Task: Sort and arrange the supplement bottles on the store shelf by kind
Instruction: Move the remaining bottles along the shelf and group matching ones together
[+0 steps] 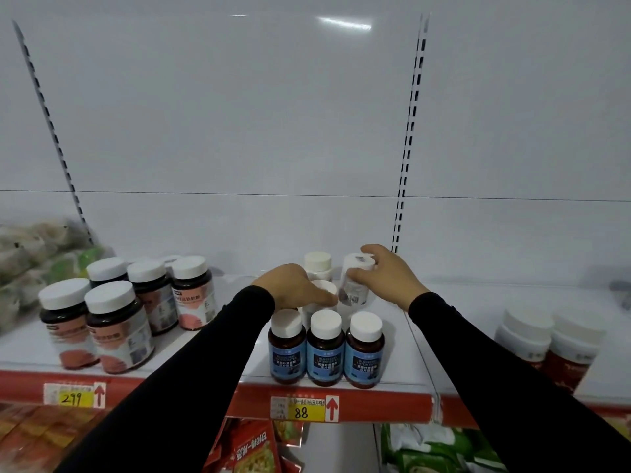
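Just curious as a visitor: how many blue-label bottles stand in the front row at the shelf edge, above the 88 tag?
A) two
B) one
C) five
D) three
D: three blue-label bottles with white caps stand side by side above the 88 tag.

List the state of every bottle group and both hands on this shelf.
Blue-label bottles: three upright, capped, front row.
Held bottle: tilted, barcode facing the camera.
Right hand: grips the held bottle.
Left hand: rests on a white-capped bottle.
Pink-label bottles: upright, capped, clustered left.
Red-label bottles: upright, blurred.
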Tool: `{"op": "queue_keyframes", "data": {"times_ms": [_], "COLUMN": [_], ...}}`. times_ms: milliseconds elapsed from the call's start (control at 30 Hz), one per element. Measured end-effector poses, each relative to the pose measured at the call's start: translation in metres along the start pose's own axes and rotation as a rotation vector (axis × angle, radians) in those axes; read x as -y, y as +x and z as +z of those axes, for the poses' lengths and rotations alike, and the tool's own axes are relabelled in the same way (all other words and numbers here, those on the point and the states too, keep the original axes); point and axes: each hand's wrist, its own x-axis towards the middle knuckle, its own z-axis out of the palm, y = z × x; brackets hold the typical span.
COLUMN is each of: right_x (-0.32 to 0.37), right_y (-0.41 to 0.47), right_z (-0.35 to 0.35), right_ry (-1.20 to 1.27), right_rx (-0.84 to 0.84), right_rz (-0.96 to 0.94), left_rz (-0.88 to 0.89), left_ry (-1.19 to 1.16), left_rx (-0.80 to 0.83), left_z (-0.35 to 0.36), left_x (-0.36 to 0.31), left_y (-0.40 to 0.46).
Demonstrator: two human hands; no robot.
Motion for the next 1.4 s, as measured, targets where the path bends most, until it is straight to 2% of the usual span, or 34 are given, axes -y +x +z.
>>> {"op": "queue_keyframes", "data": {"times_ms": [200,400,600,733,1067,1400], "right_x": [0.015,0.038,0.053,0.056,0.067,0.074], "right_y": [-0.007,-0.014,-0.027,-0.034,-0.052,-0.081], "right_z": [-0.031,-0.049,-0.054,-0.056,-0.063,-0.106], "right_ry": [0.37,0.833,1.013,1.05,1.03,0.935], "right_rx": [-0.112,-0.009,0.073,0.099,0.134,0.039], "right_rz": [0.005,-0.032,-0.018,0.021,-0.002,0.002], "left_rz": [0.029,0.151,0.179,0.159,0.167,0.308], "left_ry": [-0.291,-0.822,-1.23,-1.323,-1.348,-1.453], "left_rx": [-0.052,-0.075,0.013,0.048,0.045,0.09], "left_z": [-0.036,-0.06,-0.054,-0.052,-0.048,-0.039], "left_x": [0.008,0.004,-0.005,-0.007,-0.012,-0.04], "left_y": [-0.019,-0.035,-0.044,-0.047,-0.056,-0.052]}}
